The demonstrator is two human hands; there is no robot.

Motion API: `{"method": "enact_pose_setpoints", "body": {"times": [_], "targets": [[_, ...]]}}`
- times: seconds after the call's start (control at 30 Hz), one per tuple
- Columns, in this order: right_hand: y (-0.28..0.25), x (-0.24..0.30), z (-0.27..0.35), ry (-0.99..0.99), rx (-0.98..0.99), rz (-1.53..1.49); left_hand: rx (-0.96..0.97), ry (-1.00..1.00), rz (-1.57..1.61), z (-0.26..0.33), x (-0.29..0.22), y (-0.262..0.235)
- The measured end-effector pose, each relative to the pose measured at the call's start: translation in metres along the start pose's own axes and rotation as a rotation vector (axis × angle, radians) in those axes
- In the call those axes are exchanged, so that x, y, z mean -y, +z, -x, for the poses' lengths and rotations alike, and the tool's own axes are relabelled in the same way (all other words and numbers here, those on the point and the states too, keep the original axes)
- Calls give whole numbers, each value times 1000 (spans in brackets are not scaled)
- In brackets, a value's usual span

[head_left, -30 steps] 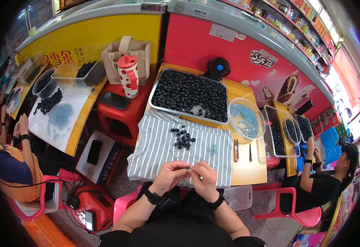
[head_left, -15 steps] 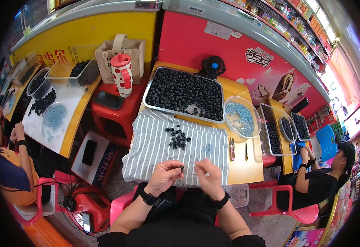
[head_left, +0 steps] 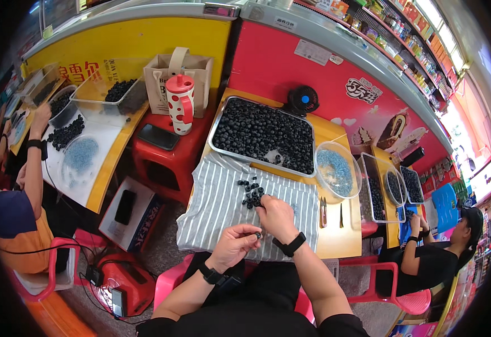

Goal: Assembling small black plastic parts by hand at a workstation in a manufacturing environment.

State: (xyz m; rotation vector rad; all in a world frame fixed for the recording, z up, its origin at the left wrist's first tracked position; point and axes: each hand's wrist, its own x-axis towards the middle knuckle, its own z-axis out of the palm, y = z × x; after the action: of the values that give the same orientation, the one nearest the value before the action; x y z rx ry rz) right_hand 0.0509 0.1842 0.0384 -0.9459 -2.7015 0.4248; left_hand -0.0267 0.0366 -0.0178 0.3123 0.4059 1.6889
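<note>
A small black ring-shaped piece (head_left: 258, 235) is pinched between the thumb and forefinger of my left hand (head_left: 235, 247), above the near edge of a grey-and-white striped cloth (head_left: 214, 194). My right hand (head_left: 277, 219) reaches over the cloth, its bent fingers together at the near right side of a loose pile of black pieces (head_left: 251, 195). Its fingertips touch the pile; whatever lies between them is hidden. A few pale blue bits on the cloth are partly behind this hand.
Behind the cloth, a metal tray (head_left: 268, 166) holds many black pieces. To its right stand a clear tub (head_left: 358, 188) of pale blue bits, scissors (head_left: 323, 212) and tweezers (head_left: 341, 215). A small fan (head_left: 302, 101) stands behind. Other people sit at tables left and right.
My right hand has moved forward and left from beside my left hand to the black pile. My left hand still pinches its piece. The person at left has reached toward a bowl.
</note>
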Motion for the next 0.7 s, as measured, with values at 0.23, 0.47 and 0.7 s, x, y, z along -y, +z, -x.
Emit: {"method": "enact_pose_setpoints", "body": {"times": [0.23,0.47,0.7], "targets": [[-20,-12,26,159,66,-740,-30,1,42,0,-1,0],[-34,12,82,307,8,-1253,-28,15,-4,-3,0,1],[-15,11,88,111,-127,-1061,17,20,-86,-3,-1,4]]}}
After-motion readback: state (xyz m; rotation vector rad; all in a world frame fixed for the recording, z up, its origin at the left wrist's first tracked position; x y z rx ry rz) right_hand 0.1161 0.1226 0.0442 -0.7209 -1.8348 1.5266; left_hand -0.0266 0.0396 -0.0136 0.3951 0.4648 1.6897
